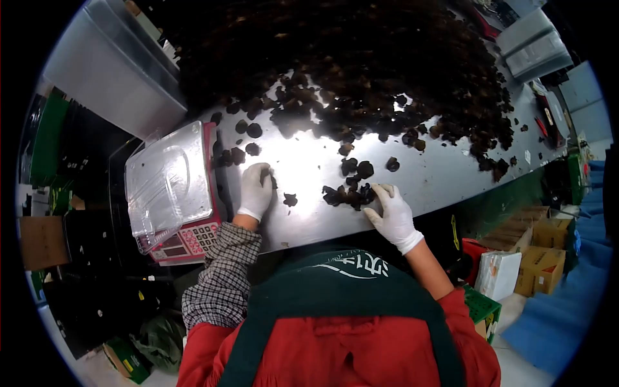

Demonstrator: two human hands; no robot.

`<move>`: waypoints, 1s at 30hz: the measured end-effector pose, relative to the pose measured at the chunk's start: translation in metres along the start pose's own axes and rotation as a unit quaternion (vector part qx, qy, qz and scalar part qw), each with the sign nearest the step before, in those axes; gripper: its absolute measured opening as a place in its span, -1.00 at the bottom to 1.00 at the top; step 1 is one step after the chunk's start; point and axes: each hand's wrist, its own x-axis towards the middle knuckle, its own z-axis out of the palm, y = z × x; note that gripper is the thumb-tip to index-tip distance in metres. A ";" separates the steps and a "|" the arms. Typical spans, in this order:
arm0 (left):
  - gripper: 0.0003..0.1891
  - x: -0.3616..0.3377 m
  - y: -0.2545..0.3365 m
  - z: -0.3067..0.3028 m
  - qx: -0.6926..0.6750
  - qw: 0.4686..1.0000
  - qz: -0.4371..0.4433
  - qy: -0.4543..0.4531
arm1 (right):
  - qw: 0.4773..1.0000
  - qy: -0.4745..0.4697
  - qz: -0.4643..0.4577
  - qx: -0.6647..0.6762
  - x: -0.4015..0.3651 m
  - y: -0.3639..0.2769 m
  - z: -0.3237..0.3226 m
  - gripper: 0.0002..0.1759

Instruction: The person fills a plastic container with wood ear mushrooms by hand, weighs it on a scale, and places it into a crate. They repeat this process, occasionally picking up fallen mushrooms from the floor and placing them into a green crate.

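My left hand (256, 190) lies on the steel counter (303, 161), its grip curled shut on one dark piece (266, 175) at my fingertips. My right hand (394, 218) is near the counter's front edge. Its grip is apart, with the fingers spread against a small cluster (348, 195) of the same dark, crinkled pieces.

Between my hands the metal is mostly bare and bright, with a lone piece (290, 199) lying there by itself. That strip is the open room I have. Beyond it a few scattered pieces lead up to the big pile (348, 58), which covers the far part of the counter from side to side.

The front edge runs just under my wrists and slants away to the right. Just beside my left hand is a red scale (190, 242) carrying a clear tray (166, 184). It closes off that side. Behind the scale is a grey bin (109, 64). Below the counter on the right are cardboard boxes (545, 258) and a white box (498, 274), well apart from my hands.

As for writing, my green apron (348, 290) has white characters across the bib, but I cannot make them out. The scale's keys and the print on the boxes are too small to read.
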 end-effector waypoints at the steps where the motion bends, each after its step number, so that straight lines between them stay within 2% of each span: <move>1: -0.77 -0.008 0.005 0.000 -0.013 1.000 -0.007 0.003 | 1.000 0.004 -0.025 -0.017 0.007 -0.008 0.006 -0.49; 5: -0.74 -0.025 0.024 -0.002 0.000 0.997 0.074 0.008 | 0.995 -0.006 -0.089 -0.050 0.025 0.007 0.023 -0.54; 6: -0.74 -0.028 0.025 -0.003 0.001 0.997 0.075 0.004 | 0.994 0.016 -0.097 -0.042 0.029 0.013 0.024 -0.63; 8: -0.75 -0.031 0.025 -0.005 0.004 0.997 0.081 -0.004 | 0.996 0.030 -0.077 -0.021 0.034 0.023 0.020 -0.67; 11: -0.76 -0.033 0.031 -0.002 -0.073 0.996 0.027 0.045 | 0.994 0.067 -0.086 -0.003 0.036 0.018 0.013 -0.73; 14: -0.78 -0.034 0.048 -0.001 -0.039 0.997 0.069 0.014 | 0.989 0.067 -0.129 0.008 0.035 -0.001 0.015 -0.71; 19: -0.90 -0.042 0.053 0.008 0.090 0.984 0.146 -0.045 | 0.987 -0.045 -0.135 -0.080 0.025 -0.037 0.043 -0.63; 22: -0.92 -0.037 0.042 0.008 0.087 0.986 0.106 -0.090 | 0.988 -0.039 -0.141 -0.054 0.031 -0.025 0.052 -0.74; 23: -0.92 -0.037 0.040 0.007 0.053 0.993 0.089 -0.063 | 0.989 -0.041 -0.136 -0.041 0.033 -0.018 0.052 -0.77; 24: -0.92 -0.034 0.039 0.005 0.019 0.996 0.075 -0.036 | 0.987 -0.001 -0.162 -0.006 0.036 -0.013 0.048 -0.85; 25: -0.92 -0.030 0.038 0.003 -0.015 0.998 0.060 -0.009 | 0.994 -0.038 -0.098 0.043 0.033 -0.008 0.040 -0.74; 27: -0.92 -0.022 0.045 -0.002 -0.095 0.993 -0.023 0.063 | 0.988 0.065 -0.077 0.115 0.031 0.004 0.020 -0.81; 29: -0.94 -0.010 0.070 -0.007 -0.131 0.990 -0.035 0.040 | 0.989 0.104 0.016 0.106 0.027 0.024 -0.003 -0.83; 30: -0.94 -0.005 0.089 -0.009 -0.168 0.985 -0.047 0.004 | 0.987 0.144 0.005 0.072 0.026 0.036 -0.010 -0.81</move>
